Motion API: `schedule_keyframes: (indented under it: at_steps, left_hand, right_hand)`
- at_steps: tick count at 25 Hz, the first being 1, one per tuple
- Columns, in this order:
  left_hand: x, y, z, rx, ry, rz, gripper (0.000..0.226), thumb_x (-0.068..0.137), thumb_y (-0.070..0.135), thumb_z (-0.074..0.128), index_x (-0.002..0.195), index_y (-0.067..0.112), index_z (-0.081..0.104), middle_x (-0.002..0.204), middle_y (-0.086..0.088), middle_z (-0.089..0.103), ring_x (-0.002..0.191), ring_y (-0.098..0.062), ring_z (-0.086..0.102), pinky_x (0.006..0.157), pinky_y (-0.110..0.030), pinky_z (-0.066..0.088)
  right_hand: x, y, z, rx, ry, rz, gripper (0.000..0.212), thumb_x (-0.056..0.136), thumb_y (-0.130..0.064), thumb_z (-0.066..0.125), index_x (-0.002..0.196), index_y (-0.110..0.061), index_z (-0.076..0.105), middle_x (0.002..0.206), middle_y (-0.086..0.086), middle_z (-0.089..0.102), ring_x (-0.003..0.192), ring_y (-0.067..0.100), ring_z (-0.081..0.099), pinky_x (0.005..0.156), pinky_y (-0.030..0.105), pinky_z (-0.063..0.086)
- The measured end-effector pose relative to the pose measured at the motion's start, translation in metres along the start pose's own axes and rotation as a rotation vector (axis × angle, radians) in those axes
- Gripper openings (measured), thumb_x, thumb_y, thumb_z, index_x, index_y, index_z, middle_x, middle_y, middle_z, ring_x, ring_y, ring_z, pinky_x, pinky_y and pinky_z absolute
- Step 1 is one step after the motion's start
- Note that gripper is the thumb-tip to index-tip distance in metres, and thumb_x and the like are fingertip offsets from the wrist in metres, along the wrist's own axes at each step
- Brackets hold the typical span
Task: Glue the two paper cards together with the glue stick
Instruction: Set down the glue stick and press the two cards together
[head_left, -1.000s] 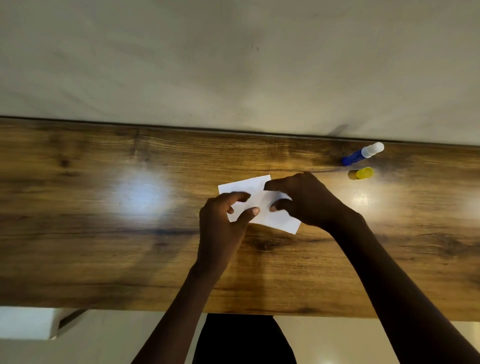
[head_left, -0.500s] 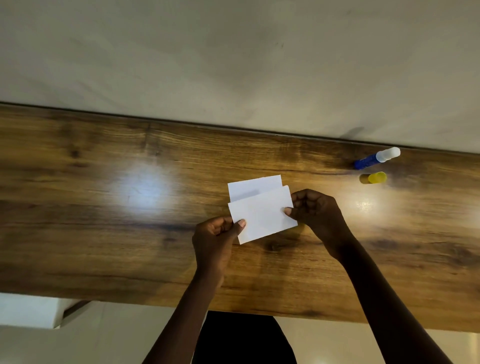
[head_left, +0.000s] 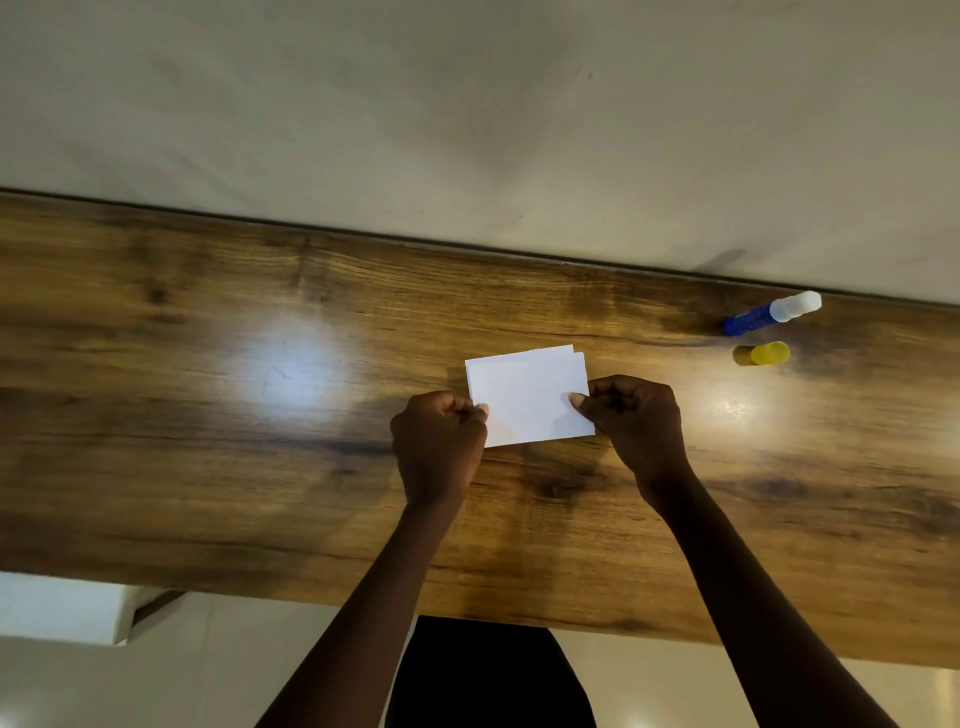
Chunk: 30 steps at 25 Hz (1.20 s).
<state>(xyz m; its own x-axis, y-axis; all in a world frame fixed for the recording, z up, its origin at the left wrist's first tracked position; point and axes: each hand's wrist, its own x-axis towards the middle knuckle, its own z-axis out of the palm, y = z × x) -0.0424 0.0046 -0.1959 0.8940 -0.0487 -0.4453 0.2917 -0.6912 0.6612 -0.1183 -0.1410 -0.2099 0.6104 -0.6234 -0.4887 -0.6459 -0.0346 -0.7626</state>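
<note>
Two white paper cards lie almost fully overlapped above the wooden table (head_left: 208, 467). The top card (head_left: 527, 400) covers the lower card (head_left: 563, 352), of which only a thin strip shows along the far and right edges. My left hand (head_left: 439, 447) pinches the left edge of the top card. My right hand (head_left: 634, 421) pinches its right edge. The blue glue stick (head_left: 769, 314), with a white end, lies at the far right by the wall. Its yellow cap (head_left: 762, 354) lies just in front of it.
A pale wall (head_left: 467, 130) runs along the table's far edge. The near table edge (head_left: 260, 592) is close to my body, with a white object (head_left: 62, 608) below it at the left. Bright light patches reflect off the wood.
The top card has slid up and away over the lower card, so that they now nearly line up. Both hands shifted from pressing the cards to pinching the top card's side edges.
</note>
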Motion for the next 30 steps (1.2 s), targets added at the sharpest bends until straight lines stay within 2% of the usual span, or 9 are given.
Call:
schedule_keyframes:
  at_steps: [3,8,12,17,19,21,23,26,30]
  left_hand:
    - [0.002,0.0,0.004,0.021,0.042,0.002,0.017,0.076,0.014,0.07,0.087,0.001,0.07,0.085,-0.014,0.073,0.078,-0.021,0.069,0.049,-0.009,0.034]
    - [0.003,-0.001,0.007,0.011,0.068,0.04,0.015,0.076,0.012,0.07,0.085,0.001,0.07,0.083,-0.014,0.073,0.071,-0.017,0.065,0.052,-0.009,0.034]
    - [0.005,-0.004,0.009,0.007,0.057,0.06,0.015,0.076,0.012,0.07,0.086,0.001,0.069,0.083,-0.014,0.073,0.067,-0.011,0.06,0.052,-0.007,0.033]
    - [0.001,-0.006,0.006,0.018,0.021,0.167,0.014,0.078,0.014,0.068,0.085,0.003,0.069,0.08,-0.011,0.073,0.064,-0.008,0.061,0.052,-0.005,0.035]
    - [-0.005,-0.008,0.003,-0.002,0.005,0.251,0.011,0.079,0.013,0.066,0.084,0.003,0.069,0.075,-0.009,0.072,0.058,0.001,0.055,0.05,-0.005,0.041]
    - [-0.007,-0.013,0.0,-0.01,0.016,0.286,0.011,0.081,0.009,0.064,0.089,0.004,0.069,0.078,-0.009,0.072,0.06,0.004,0.053,0.054,-0.002,0.042]
    - [-0.001,-0.017,-0.001,-0.003,0.04,0.289,0.015,0.081,0.007,0.063,0.095,0.004,0.068,0.087,-0.011,0.072,0.072,-0.006,0.061,0.061,-0.005,0.044]
    - [0.014,-0.018,0.001,0.033,0.051,0.304,0.017,0.079,0.006,0.064,0.095,0.005,0.068,0.092,-0.012,0.072,0.088,-0.024,0.065,0.073,-0.031,0.053]
    - [0.028,-0.009,0.004,-0.039,0.048,0.143,0.015,0.075,0.009,0.07,0.088,0.003,0.068,0.089,-0.011,0.072,0.08,-0.017,0.065,0.064,-0.014,0.045]
  right_hand:
    - [0.003,-0.001,0.006,-0.089,0.052,-0.073,0.02,0.074,-0.012,0.07,0.09,0.0,0.067,0.084,0.001,0.064,0.068,0.011,0.059,0.052,0.006,0.045]
    - [0.007,-0.001,0.01,-0.107,0.114,-0.117,0.019,0.072,-0.012,0.072,0.086,0.0,0.067,0.084,0.011,0.069,0.068,0.015,0.061,0.054,0.011,0.047]
    - [0.01,0.0,0.011,-0.129,0.111,-0.153,0.018,0.073,-0.012,0.071,0.085,0.001,0.066,0.083,0.01,0.068,0.066,0.012,0.058,0.052,0.006,0.045]
    - [0.007,0.005,0.008,-0.087,0.064,-0.124,0.006,0.079,-0.006,0.064,0.079,-0.002,0.06,0.08,0.019,0.065,0.071,0.027,0.058,0.062,0.028,0.045]
    - [0.001,0.006,0.003,0.03,-0.002,-0.088,0.004,0.082,-0.004,0.059,0.08,-0.007,0.057,0.082,0.014,0.064,0.072,0.018,0.059,0.062,0.03,0.047]
    - [-0.005,0.009,-0.004,0.122,-0.039,-0.07,0.014,0.084,-0.002,0.055,0.082,-0.016,0.058,0.082,-0.001,0.064,0.071,0.004,0.063,0.061,0.019,0.05]
    - [-0.007,0.012,-0.01,0.16,-0.028,-0.059,0.017,0.084,-0.001,0.055,0.085,-0.017,0.059,0.083,-0.007,0.063,0.071,-0.002,0.063,0.06,0.012,0.051]
    - [-0.002,0.012,-0.011,0.122,0.015,-0.068,0.01,0.083,-0.003,0.057,0.087,-0.011,0.06,0.085,0.0,0.063,0.073,0.003,0.061,0.059,0.011,0.05]
    - [0.006,0.004,0.0,0.102,0.071,-0.066,0.008,0.08,-0.006,0.063,0.087,-0.005,0.065,0.083,-0.002,0.063,0.069,0.002,0.058,0.054,0.007,0.045]
